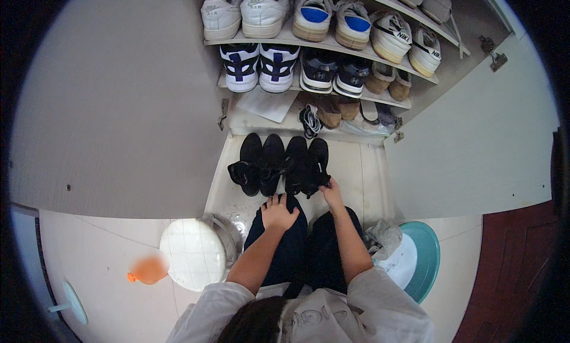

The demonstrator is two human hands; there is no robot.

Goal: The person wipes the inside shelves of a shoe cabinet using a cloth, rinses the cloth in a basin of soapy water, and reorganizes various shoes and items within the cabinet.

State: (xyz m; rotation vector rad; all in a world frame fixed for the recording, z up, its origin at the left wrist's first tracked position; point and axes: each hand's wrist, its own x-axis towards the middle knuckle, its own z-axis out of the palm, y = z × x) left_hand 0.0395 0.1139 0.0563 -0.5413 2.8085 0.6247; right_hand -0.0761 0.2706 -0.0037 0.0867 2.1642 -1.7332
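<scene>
Two pairs of black boots stand side by side on the pale tiled floor before me. My right hand (331,194) pinches the top edge of the rightmost black boot (319,158), at its near end. Close against it is another black boot (296,162). The left pair is made up of a black boot (250,151) with its shaft flopped to the left and a second black boot (272,156). My left hand (278,213) lies spread on my left knee, below the boots, and holds nothing.
An open shoe cabinet rises ahead, its shelf (311,41) bearing several sneakers. Cabinet doors flank me, left (133,120) and right (481,138). A shoelace bundle (312,120) lies on the cabinet bottom. Beside me are a white bucket (193,254), a teal basin (427,263) and a grey cloth (384,238).
</scene>
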